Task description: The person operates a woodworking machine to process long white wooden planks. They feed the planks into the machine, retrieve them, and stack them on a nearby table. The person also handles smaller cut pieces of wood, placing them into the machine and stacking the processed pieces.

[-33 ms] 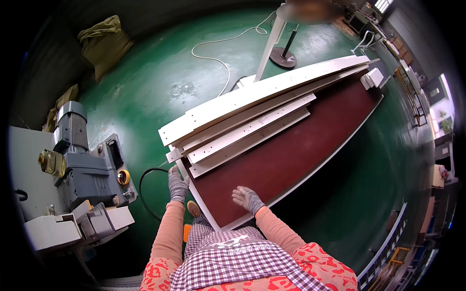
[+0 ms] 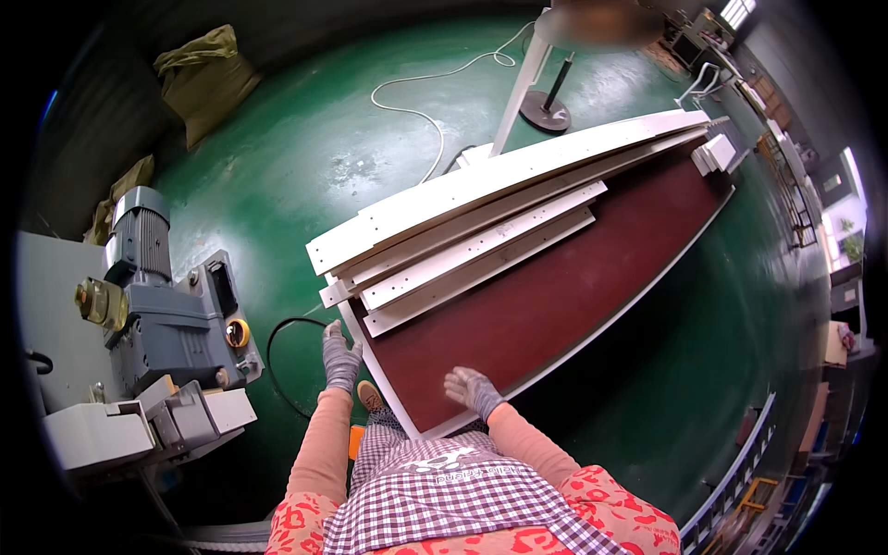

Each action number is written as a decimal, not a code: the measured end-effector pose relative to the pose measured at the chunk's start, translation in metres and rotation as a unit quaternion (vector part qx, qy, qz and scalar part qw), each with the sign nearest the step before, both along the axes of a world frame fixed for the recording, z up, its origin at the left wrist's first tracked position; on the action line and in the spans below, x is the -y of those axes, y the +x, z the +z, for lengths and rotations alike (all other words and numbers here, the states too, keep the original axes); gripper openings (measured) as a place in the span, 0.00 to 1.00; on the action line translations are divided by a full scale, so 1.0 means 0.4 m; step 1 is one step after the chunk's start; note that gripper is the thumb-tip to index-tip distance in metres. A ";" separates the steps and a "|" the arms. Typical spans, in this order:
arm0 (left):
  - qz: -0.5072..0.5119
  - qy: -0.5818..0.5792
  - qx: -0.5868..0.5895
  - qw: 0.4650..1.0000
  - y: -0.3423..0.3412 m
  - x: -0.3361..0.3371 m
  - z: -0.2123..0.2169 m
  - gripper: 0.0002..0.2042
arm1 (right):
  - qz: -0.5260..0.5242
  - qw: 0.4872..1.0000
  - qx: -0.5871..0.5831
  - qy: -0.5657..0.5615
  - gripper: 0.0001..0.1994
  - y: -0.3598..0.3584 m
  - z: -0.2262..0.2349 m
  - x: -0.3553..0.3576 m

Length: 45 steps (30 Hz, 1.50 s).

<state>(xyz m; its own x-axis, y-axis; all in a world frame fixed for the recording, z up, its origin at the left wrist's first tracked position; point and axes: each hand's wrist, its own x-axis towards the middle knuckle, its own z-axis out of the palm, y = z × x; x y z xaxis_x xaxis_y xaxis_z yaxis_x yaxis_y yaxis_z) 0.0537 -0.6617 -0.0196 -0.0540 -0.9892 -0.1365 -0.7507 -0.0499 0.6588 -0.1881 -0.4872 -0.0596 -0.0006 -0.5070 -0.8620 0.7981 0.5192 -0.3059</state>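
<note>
Now | left hand (image 2: 340, 359) open at brown board (image 2: 555, 305) edge | right hand (image 2: 472, 389) flat on board

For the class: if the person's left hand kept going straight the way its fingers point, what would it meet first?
Probably the near ends of the stacked white panels on the dark red board. The left hand points up along that board's corner; depth is unclear.

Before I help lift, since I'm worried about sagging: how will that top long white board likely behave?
The top long white board is very long and thin, so it will probably flex if lifted by one end. It lies flat on the stack, so it looks likelier to slide than roll.
</note>
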 end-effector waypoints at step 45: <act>0.167 -0.046 -0.027 0.985 0.341 -0.176 0.235 0.24 | 0.174 0.981 -0.006 -0.085 0.06 -0.001 -0.269 0.044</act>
